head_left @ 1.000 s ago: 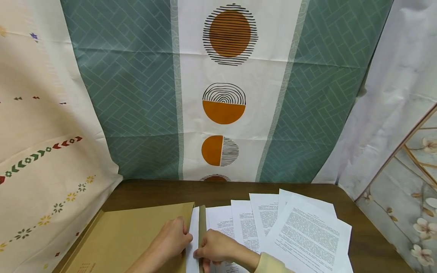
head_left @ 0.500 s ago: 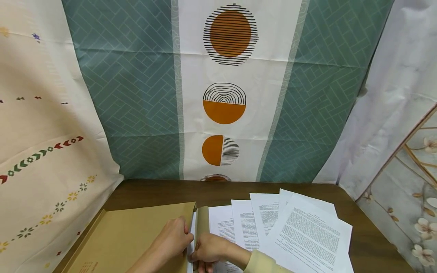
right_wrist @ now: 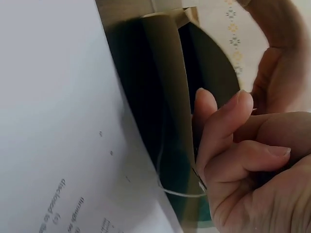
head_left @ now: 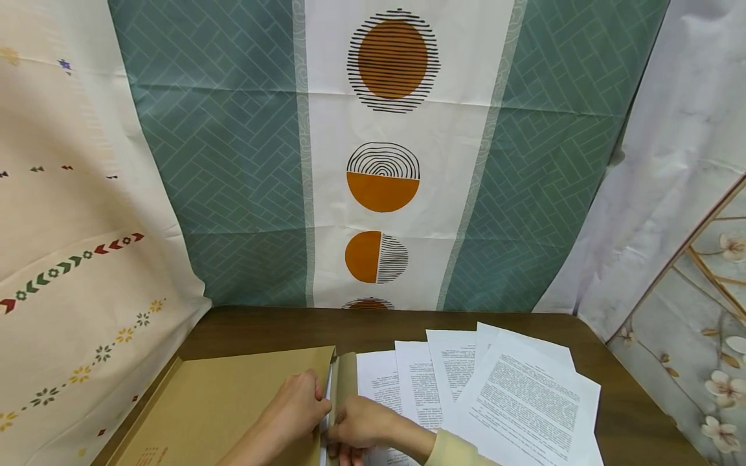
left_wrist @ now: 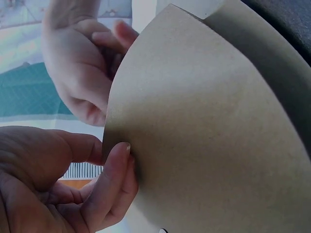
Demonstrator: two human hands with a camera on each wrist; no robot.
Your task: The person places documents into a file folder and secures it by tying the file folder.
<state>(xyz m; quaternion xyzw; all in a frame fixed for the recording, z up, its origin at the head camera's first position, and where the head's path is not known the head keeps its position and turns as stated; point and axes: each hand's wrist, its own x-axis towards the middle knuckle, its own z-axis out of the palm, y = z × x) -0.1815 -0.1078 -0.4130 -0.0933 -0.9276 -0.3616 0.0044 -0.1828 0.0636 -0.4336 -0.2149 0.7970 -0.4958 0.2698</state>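
A large brown kraft document folder (head_left: 227, 395) lies on the left part of the table, its cover raised a little at the right side. My left hand (head_left: 298, 404) pinches the cover's right edge; in the left wrist view thumb and fingers sit on both sides of the bowed board. Beside it, my right hand (head_left: 364, 424) grips the folder's narrow side flap (head_left: 347, 375), fingers curled at its edge. White sheets (head_left: 329, 404) show as a thin strip in the gap between cover and flap. A thin white string (right_wrist: 187, 195) hangs below the flap near the right fingers.
Several printed sheets (head_left: 524, 398) lie fanned out to the right of the folder, the nearest ones beside and under my right hand. A dark wooden table (head_left: 262, 330) carries everything. Patterned cloths (head_left: 239, 162) hang behind and at both sides.
My right hand has shifted slightly left with the flap, which now shows broader. The white strip between cover and flap has narrowed. The left hand keeps nearly the same place.
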